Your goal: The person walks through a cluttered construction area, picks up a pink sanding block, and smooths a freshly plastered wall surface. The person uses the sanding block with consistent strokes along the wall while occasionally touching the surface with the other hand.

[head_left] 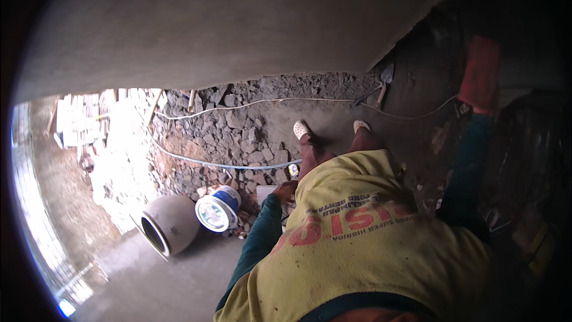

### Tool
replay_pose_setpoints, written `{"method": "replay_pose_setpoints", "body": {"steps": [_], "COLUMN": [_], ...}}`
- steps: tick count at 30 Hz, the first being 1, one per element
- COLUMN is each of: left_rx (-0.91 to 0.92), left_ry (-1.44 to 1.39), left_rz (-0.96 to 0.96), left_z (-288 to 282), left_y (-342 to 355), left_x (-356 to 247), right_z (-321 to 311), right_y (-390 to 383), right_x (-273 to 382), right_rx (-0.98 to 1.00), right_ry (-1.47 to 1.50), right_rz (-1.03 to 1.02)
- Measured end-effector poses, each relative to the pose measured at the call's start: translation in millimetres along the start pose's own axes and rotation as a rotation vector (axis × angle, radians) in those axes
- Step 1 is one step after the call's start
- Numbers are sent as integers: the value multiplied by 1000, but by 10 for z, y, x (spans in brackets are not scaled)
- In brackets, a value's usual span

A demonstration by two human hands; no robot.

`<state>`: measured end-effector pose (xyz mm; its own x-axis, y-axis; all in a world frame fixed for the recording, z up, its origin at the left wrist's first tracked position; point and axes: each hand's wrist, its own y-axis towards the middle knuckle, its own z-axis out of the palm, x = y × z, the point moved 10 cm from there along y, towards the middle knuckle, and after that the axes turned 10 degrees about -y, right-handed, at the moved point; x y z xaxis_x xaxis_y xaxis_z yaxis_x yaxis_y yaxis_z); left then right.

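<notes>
My left hand (285,192) hangs low beside my yellow shirt (369,250), closed on a pale flat board (266,194) that sticks out to the left. My right arm, in a teal sleeve, is raised on the right. A red, flat-looking shape (479,71) at its end, against the grey plastered surface (238,24), covers my right hand; I cannot make out if it is a tool or a glove, and the fingers are hidden. My feet in white clogs (302,130) stand on the dusty floor (280,113).
A round clay jar (182,220) lies tipped near a white-and-blue bucket (214,211) at lower left. Broken stone (235,119) covers the ground, crossed by a pale hose (232,166). A shovel (386,74) lies at upper right. Bright daylight enters from the left.
</notes>
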<state>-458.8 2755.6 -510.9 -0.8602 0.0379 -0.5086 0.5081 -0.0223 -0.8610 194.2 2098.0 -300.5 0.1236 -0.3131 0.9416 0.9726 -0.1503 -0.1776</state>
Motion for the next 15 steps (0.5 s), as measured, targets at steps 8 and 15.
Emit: {"method": "replay_pose_setpoints", "body": {"steps": [8, 15], "left_rx": [181, 199], "left_ry": [-253, -205], "left_rz": [-394, -526], "left_z": [-1205, -1462], "left_y": [-210, -246], "left_x": [-317, -360], "right_z": [653, 36], "right_y": [-1926, -2161], "right_x": [-1742, -655], "right_rx": [85, -234], "right_ry": [-1575, -1473], "right_rz": [54, -111]}}
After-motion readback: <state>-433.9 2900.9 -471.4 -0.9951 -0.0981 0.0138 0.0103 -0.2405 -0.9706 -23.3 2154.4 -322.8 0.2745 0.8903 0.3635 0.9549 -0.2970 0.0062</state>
